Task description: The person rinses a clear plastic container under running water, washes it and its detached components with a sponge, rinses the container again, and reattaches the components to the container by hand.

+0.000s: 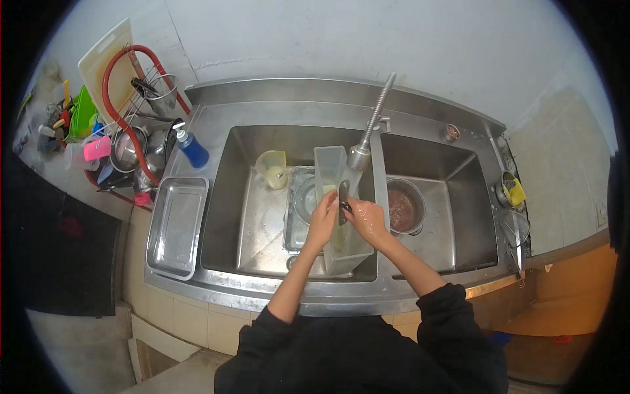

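Note:
My right hand (367, 218) is closed round the dark handle of a flat, oblong grey utensil (343, 202); its exact kind is hard to make out. From the other side, my left hand (321, 222) presses its fingers against the utensil's flat part. Both hands are over a tall, clear rectangular plastic container (330, 161) standing in the left sink basin (252, 226). Just above them hangs the spring-hose faucet (359, 156). Wet drops shine on my right hand. The inside of the container is partly hidden by my hands.
A clear measuring jug (272, 169) stands left in the basin, beside a metal tray (294, 230). The right basin holds a pot of reddish contents (403, 207). Along the counter are a blue soap bottle (192, 150), a steel tray (177, 226) and a crowded dish rack (141, 125).

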### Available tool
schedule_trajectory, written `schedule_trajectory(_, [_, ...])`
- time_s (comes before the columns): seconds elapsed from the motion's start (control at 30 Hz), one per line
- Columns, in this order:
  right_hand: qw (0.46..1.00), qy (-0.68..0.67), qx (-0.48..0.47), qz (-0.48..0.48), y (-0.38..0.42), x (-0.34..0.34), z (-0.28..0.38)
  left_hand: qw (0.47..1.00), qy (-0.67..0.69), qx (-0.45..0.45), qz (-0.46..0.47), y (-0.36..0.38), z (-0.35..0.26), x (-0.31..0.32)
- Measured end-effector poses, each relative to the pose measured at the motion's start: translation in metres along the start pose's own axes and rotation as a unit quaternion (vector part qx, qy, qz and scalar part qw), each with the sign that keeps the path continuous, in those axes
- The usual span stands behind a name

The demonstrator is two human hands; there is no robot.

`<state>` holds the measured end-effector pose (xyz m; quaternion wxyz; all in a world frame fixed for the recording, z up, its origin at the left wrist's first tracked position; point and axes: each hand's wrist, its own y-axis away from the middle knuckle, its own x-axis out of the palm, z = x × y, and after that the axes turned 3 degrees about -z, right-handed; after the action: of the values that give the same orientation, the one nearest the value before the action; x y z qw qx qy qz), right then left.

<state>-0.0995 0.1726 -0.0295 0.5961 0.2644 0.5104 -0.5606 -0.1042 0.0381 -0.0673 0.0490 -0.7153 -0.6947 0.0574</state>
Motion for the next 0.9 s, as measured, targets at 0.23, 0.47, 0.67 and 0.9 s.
schedule_trajectory(0.23, [0.979, -0.188, 0.003, -0.079, -0.001, 0.006, -0.013, 0.95, 0.162, -0.249, 0.092, -0.032, 0.026, 0.025])
schedule_trajectory(0.47, [0.658, -0.663, 0.355, 0.036, -0.011, 0.001, 0.034, 0.906, 0.264, -0.313, -0.106, -0.021, 0.011, -0.021])
schedule_trajectory(0.67, [0.906, -0.402, 0.132, -0.014, -0.037, 0.051, 0.159, 0.857, 0.386, -0.328, -0.092, 0.012, -0.041, -0.139])
schedule_trajectory(0.9, [0.893, -0.383, -0.218, 0.092, -0.045, 0.113, 0.265, 0.87, 0.314, -0.237, -0.297, 0.039, -0.028, -0.266])
